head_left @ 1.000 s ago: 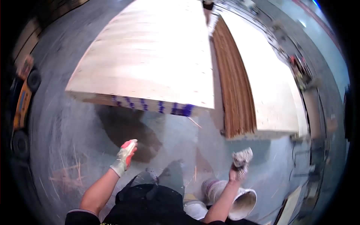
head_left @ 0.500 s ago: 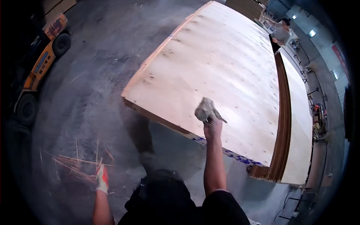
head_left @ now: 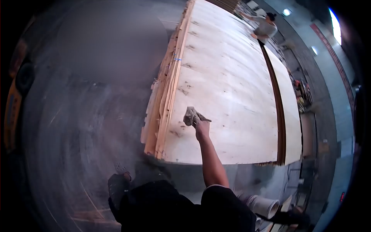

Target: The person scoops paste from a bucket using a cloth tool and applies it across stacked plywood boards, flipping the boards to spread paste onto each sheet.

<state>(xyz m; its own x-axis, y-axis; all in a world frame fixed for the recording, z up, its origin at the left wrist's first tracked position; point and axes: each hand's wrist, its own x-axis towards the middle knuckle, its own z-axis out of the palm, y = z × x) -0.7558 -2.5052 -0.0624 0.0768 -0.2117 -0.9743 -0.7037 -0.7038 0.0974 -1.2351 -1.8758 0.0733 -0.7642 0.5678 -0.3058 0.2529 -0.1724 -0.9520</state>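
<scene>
My right hand (head_left: 202,127) reaches forward over the large pale plywood sheet (head_left: 228,96), closed around a crumpled grey-brown cloth (head_left: 190,116). The cloth is at the sheet's near left part; whether it presses on the surface or hovers just above I cannot tell. The sheet lies on top of a stack whose rough, uneven layered edges (head_left: 162,120) show along the left side. Small dark knots and smudges mark the sheet. My left hand is out of view.
A second plywood stack (head_left: 290,116) stands close on the right, beyond a narrow dark gap. A person (head_left: 266,30) is at its far end. An orange forklift (head_left: 14,104) is at far left. Thin wood strips (head_left: 91,214) lie on the floor. White cylinders (head_left: 266,206) stand lower right.
My view has turned and the stack now stands more upright in it, with its left edge showing. My gloved left hand has left view. My right hand still holds the cloth, nearer the sheet's left edge.
</scene>
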